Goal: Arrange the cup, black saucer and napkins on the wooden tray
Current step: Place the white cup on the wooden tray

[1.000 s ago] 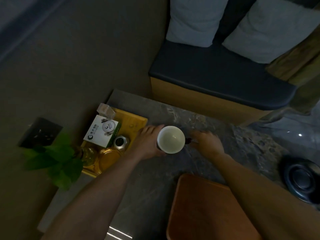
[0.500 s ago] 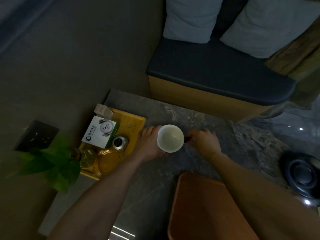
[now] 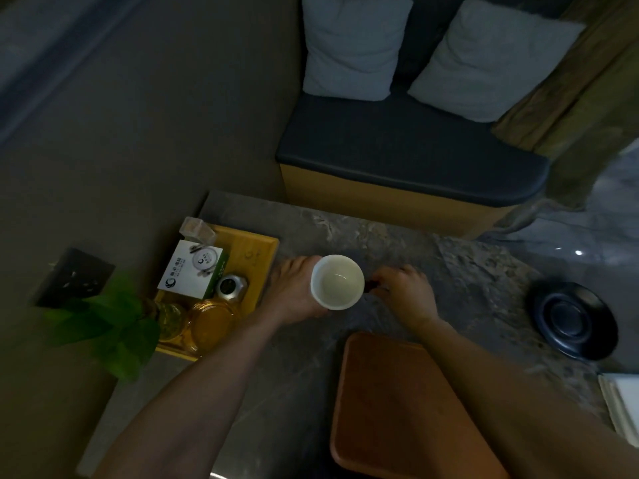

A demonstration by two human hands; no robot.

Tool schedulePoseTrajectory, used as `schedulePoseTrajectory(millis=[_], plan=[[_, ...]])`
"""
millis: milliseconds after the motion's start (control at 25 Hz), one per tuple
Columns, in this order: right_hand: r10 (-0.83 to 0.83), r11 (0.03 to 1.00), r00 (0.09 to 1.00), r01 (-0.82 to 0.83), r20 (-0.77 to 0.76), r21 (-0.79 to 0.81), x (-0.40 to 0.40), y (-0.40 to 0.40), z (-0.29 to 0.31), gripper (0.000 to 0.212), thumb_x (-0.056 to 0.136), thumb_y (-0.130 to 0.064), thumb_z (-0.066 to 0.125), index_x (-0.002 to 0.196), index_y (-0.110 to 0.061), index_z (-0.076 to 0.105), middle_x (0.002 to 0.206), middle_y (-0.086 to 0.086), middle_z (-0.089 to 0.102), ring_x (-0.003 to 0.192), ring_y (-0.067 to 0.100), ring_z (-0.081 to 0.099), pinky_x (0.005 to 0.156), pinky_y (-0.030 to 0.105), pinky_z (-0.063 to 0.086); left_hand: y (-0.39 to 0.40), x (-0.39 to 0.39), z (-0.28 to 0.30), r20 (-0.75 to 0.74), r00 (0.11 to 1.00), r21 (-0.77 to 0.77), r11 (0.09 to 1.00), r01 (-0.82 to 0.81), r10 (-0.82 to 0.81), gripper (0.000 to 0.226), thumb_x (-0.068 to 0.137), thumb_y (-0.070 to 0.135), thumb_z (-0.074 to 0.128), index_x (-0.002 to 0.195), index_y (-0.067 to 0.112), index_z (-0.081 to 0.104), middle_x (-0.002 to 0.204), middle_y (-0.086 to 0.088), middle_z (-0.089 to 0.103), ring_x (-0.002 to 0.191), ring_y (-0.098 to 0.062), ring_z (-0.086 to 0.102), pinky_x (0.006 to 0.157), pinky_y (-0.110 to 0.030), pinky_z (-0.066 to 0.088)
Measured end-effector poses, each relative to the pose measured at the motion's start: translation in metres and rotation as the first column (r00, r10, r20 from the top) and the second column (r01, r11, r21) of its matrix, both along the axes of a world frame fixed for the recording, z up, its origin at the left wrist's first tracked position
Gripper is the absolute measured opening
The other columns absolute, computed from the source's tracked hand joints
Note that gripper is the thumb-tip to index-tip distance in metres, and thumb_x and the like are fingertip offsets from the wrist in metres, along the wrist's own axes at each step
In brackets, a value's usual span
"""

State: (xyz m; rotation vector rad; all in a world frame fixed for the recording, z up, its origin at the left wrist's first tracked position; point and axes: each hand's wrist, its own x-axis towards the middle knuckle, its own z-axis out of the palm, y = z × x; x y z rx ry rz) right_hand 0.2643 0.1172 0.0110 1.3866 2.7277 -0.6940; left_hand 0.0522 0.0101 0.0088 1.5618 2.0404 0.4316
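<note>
A white cup (image 3: 337, 281) with an empty pale inside is upright over the grey stone table. My left hand (image 3: 294, 292) wraps its left side. My right hand (image 3: 403, 293) pinches the cup's dark handle on the right. The brown wooden tray (image 3: 390, 406) lies bare just in front of the cup, partly under my right forearm. The black saucer (image 3: 575, 321) rests on the table at the far right. White napkins (image 3: 622, 406) show at the right edge.
A yellow tray (image 3: 256, 250) at the left holds a white box, a small metal tin and glass jars. A green plant (image 3: 103, 326) stands at its near left corner. A bench with a dark cushion (image 3: 408, 150) and two pillows lies beyond the table.
Both hands stay on the cup. The cup and hands have barely shifted; the view has tilted slightly and the napkins now show at the right edge.
</note>
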Motion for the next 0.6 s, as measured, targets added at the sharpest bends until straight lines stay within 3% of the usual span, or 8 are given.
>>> schedulePoseTrajectory(millis=[200,400,600], plan=[[-0.04,0.999,0.998,0.041,-0.043,0.029,0.034,-0.028,0.008,0.013,0.09,-0.031,0.062,0.103,-0.029,0.066,0.103,-0.005,0.07,0.099,0.023,0.051,0.078,0.041,0.043,-0.017,0.021,0.005,0.063,0.998,-0.025,0.999,0.034,-0.033,0.099,0.054,0.066,0.079,0.137,0.045,0.029,0.141,0.009,0.043,0.133,-0.019,0.036,0.105,-0.052,0.038],[-0.105,0.994,0.988,0.106,-0.116,0.006,0.069,-0.06,0.011,0.013,0.089,-0.029,0.063,0.102,-0.029,0.065,0.104,-0.004,0.069,0.099,0.02,0.05,0.076,0.036,0.041,-0.04,0.05,0.004,0.16,0.986,0.018,0.999,0.039,-0.042,0.096,0.051,0.076,0.075,0.133,0.048,0.034,0.138,0.015,0.047,0.128,-0.008,0.041,0.104,-0.046,0.042],[-0.111,0.994,0.988,0.11,-0.106,-0.011,0.096,-0.09,0.008,0.018,0.09,-0.041,0.056,0.102,-0.032,0.067,0.1,-0.009,0.069,0.094,0.016,0.048,0.072,0.031,0.036,-0.06,0.068,-0.008,0.15,0.983,-0.025,0.994,0.11,-0.105,0.099,0.051,0.065,0.081,0.136,0.044,0.033,0.14,0.011,0.045,0.132,-0.013,0.038,0.107,-0.05,0.037]])
